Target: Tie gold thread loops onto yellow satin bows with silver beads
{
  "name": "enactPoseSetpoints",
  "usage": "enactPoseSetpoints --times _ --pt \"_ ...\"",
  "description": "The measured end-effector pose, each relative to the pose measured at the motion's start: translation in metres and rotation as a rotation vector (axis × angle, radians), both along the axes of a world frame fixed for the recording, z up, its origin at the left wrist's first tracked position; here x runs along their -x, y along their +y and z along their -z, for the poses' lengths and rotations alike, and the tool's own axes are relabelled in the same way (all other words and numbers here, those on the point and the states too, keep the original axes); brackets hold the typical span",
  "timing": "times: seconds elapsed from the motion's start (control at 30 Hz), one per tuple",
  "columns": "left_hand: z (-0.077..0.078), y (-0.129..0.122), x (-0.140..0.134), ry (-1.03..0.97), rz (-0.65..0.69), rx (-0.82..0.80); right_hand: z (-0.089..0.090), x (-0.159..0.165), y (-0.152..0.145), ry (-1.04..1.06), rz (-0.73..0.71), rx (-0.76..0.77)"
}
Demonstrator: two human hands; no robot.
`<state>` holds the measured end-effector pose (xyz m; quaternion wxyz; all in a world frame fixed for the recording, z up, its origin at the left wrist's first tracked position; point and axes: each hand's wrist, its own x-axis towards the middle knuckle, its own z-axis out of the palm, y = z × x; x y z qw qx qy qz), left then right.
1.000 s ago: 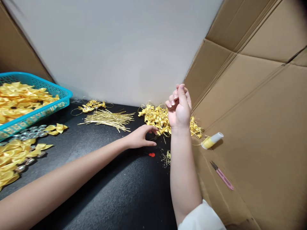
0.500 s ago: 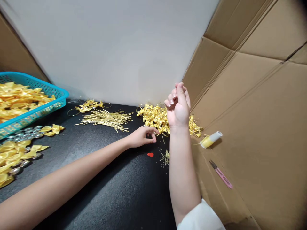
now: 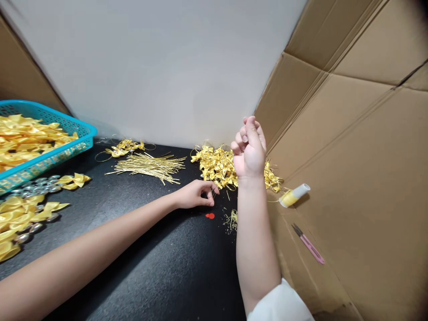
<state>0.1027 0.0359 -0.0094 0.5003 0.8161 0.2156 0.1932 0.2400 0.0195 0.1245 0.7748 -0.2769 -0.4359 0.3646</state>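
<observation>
My left hand (image 3: 197, 194) hovers low over the black table, thumb and fingertips curled together in a pinch. What it pinches is too small to make out. My right hand (image 3: 249, 149) is raised above the table, palm side showing, with thumb and forefinger pressed together and the other fingers curled. Anything between those fingertips is too fine to see. Behind both hands lies a pile of small yellow ribbon bows (image 3: 217, 164) with gold ties, partly covered by my right hand and wrist. Two red round pieces (image 3: 210, 216) lie just below my left hand.
Gold twist ties (image 3: 150, 167) lie in a bundle left of the bows. A blue basket (image 3: 47, 165) holds yellow ribbon bows; more bows with beads (image 3: 23, 218) lie before it. At right, a yellow thread spool (image 3: 294, 195) and pink-handled snips (image 3: 309, 245) rest on cardboard.
My left hand has shifted slightly down and left, its thumb dropping lower. My right hand stays raised in nearly the same place, its fingers curled a little more.
</observation>
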Motion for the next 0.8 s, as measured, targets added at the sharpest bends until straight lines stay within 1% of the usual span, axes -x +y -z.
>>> enactPoseSetpoints --times 0.07,0.23,0.4,0.67,0.8 --pt "0.0018 -0.0003 0.0008 -0.005 0.014 0.023 -0.0006 0.0005 -0.0005 0.003 -0.007 0.009" --pt "0.0047 -0.0013 0.0017 -0.006 0.049 0.061 -0.0033 0.0029 -0.0025 0.023 0.027 0.053" --pt "0.008 -0.001 0.0027 0.003 0.067 0.08 -0.0049 0.0034 -0.0047 0.048 -0.017 0.029" --pt "0.0103 -0.0022 0.0048 0.021 0.085 0.104 -0.0055 0.0031 -0.008 -0.042 -0.003 0.023" --pt "0.0102 -0.0039 0.0052 0.028 0.093 0.103 -0.0067 0.0013 -0.0095 -0.081 0.021 0.045"
